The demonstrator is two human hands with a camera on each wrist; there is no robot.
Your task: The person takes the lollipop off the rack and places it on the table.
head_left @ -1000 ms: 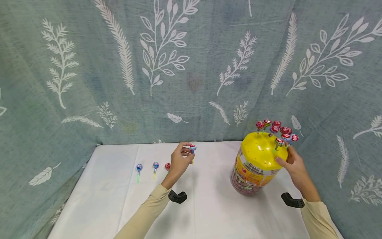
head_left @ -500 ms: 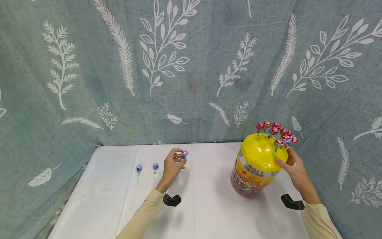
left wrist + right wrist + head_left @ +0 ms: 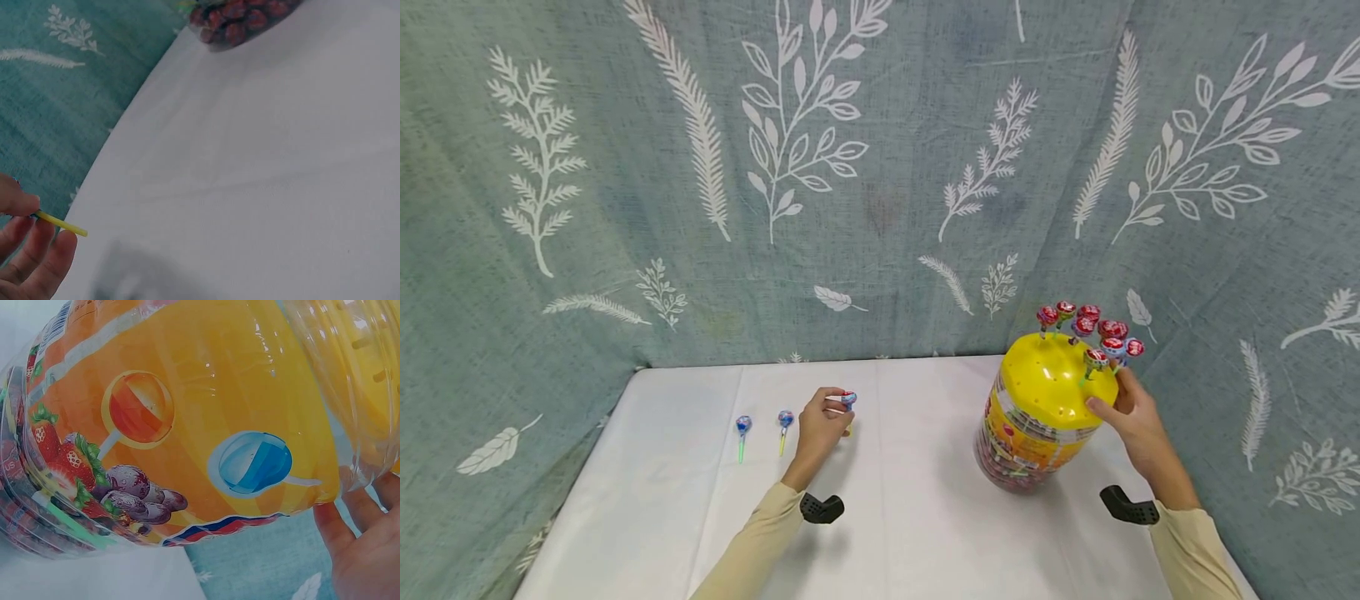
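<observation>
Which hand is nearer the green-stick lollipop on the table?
Left. The left hand is right of the green-stick lollipop, past a yellow-stick lollipop; the right hand is far right, gripping the jar.

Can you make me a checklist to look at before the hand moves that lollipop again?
1. Lollipop held: ok, the left hand pinches it.
2. Stick end uncovered: ok, its yellow tip pokes out past the fingers in the left wrist view.
3. Jar steadied: ok, the right hand grips it by the yellow lid.
4. Lollipops on the lid standing: ok, none lies flat.
5. Table spot behind the left hand free: cannot tell, the hand covers it.
</observation>
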